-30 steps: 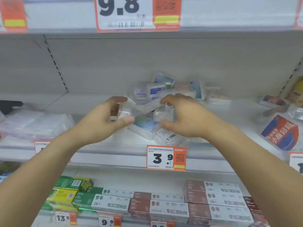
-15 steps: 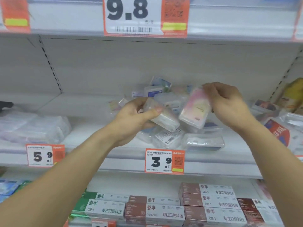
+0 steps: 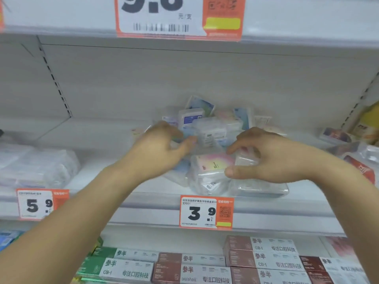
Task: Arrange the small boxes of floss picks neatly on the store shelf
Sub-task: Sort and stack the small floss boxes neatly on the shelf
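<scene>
A loose heap of small clear floss pick boxes (image 3: 211,128) lies in the middle of the white shelf (image 3: 127,181), some flat, some tipped on edge. At the front, a pink-and-yellow box (image 3: 212,163) rests on top of clear boxes (image 3: 207,183). My right hand (image 3: 274,158) has its thumb and fingers around that pink box's right end. My left hand (image 3: 160,150) is curled over the left side of the heap, with its thumb pointing at the boxes. The palm hides whatever is under it, and the view is motion-blurred.
A 3.9 price tag (image 3: 205,212) hangs on the shelf rail below the heap, a 5.9 tag (image 3: 34,204) to its left. Clear bags (image 3: 37,167) lie at the left, red packs (image 3: 361,169) at the right. Toothpaste cartons (image 3: 207,269) fill the shelf below.
Both hands came down from chest height into the heap. The pink box went from held up in my right hand to lying on the front stack. The clear box in my left hand is out of sight.
</scene>
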Tool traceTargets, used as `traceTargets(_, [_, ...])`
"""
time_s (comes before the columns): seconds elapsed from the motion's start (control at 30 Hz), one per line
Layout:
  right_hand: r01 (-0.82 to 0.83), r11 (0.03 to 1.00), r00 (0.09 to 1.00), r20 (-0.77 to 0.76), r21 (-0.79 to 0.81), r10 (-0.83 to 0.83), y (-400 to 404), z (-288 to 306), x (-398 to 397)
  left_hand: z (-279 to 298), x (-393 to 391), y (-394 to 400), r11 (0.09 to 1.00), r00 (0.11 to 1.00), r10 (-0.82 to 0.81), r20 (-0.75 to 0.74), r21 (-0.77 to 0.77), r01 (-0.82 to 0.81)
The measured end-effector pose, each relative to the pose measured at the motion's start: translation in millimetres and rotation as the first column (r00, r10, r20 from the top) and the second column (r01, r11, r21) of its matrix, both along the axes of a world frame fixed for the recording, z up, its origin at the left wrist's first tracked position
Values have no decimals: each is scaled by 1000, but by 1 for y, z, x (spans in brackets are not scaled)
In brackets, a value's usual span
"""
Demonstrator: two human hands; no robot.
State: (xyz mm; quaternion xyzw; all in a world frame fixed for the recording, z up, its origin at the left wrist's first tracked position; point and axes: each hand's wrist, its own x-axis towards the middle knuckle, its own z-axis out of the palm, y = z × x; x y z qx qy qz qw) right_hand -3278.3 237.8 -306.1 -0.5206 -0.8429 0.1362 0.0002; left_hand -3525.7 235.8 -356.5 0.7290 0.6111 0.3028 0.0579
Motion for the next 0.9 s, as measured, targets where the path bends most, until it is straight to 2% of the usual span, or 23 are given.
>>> traceTargets(0.03, [22, 999, 1000, 4, -25, -22, 1, 6, -2, 2, -3, 7, 999, 999, 27, 18, 34, -27])
traceTargets(0.07, [58, 998, 998, -27, -20, -59, 7, 13, -5, 1, -5, 15, 1000, 999, 19, -29, 6, -19])
traceTargets(0.17, [98, 984, 984, -164, 152, -73, 51, 22, -22, -13, -6, 27, 974, 978, -102, -184, -220, 60])
traceTargets(0.2, [74, 981, 990, -134, 179, -50, 70, 20, -30, -19, -6, 28, 974, 975, -113, -193, -213, 71])
traceTargets(0.27, [54, 990, 998, -37, 127, -49, 105, 7, -49, -27, -9, 30, 989, 980, -102, -168, -124, 81])
traceTargets(0.4, [102, 992, 974, 194, 80, -116, 145, -25, -84, -29, -12, 34, 995, 987, -79, -139, -66, 70])
traceTargets(0.47, [140, 985, 971, 182, 96, -156, 150, -33, -88, -29, -14, 35, 997, 989, -53, -139, -57, 45])
traceTargets(0.57, [215, 972, 976, 19, 90, -218, 144, -28, -83, -29, -21, 36, 995, 993, -67, -102, -75, 59])
traceTargets(0.63, [264, 963, 952, -170, 45, -253, 140, -20, -76, -27, -24, 36, 994, 997, -70, -35, -90, 67])
traceTargets(0.7, [323, 946, 854, -420, -36, -308, 131, -8, -72, -23, -24, 35, 993, 996, -33, 86, -107, 42])
traceTargets(0.77, [346, 924, 697, -614, -164, -370, 117, 6, -70, -16, -25, 34, 997, 971, 11, 238, -82, 9])
traceTargets(0.83, [278, 916, 602, -691, -289, -401, 98, 19, -72, -6, -25, 31, 998, 879, -19, 476, -40, 44])
traceTargets(0.9, [124, 923, 597, -715, -365, -363, 78, 24, -78, 5, -23, 26, 993, 753, -62, 655, -35, 113])
